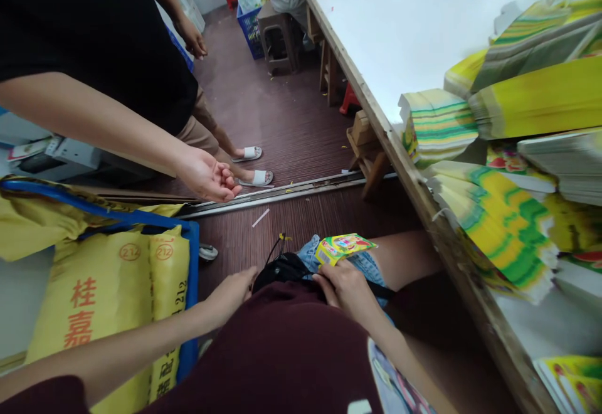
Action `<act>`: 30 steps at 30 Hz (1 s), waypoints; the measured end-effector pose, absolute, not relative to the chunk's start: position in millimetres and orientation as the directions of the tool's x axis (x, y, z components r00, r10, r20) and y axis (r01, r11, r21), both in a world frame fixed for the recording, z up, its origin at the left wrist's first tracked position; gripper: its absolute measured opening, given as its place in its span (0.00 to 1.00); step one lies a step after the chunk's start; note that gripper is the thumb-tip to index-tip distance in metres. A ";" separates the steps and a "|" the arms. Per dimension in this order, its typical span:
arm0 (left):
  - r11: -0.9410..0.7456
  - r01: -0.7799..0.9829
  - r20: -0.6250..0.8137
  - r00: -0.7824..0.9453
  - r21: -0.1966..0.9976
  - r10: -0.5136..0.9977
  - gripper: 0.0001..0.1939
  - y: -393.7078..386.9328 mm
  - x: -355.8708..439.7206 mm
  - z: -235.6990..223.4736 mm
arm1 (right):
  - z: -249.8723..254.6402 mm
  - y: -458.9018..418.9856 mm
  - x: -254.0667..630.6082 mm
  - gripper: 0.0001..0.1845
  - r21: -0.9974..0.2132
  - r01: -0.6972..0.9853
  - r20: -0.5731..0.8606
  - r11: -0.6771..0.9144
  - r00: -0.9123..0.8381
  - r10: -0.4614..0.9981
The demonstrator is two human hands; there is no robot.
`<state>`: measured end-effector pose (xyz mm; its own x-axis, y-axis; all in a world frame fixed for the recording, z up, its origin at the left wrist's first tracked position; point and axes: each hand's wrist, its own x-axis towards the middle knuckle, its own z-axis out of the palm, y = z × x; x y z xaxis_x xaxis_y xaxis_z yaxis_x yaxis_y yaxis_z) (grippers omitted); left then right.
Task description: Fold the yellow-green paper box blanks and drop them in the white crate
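Note:
My left hand (231, 293) rests at the edge of a small black pouch (282, 270) on my lap, its fingers curled against the fabric. My right hand (345, 288) is closed on a small yellow-green printed packet (343, 248) and also presses on the black pouch and its strap. Both hands lie low in front of my maroon shirt. Another person in a black top stands at my left, and that person's open, palm-up hand (207, 175) reaches out above the floor toward me.
A white table with a wooden edge (399, 150) runs along the right, piled with stacks of yellow-green printed packets (498, 213). A blue cart with yellow sacks (113, 282) stands at left. A stool (277, 37), a blue crate (249, 28) and a seated person are farther back.

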<state>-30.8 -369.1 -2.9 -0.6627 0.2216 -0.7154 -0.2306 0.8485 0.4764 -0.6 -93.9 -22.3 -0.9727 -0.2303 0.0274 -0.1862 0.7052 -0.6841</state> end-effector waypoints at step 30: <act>0.871 0.401 -0.182 -0.869 0.282 0.460 0.09 -342.2 -43.8 -34.1 | -27.1 -99.4 -7.7 0.10 -0.634 -0.287 0.103 0.718 -0.951 -0.290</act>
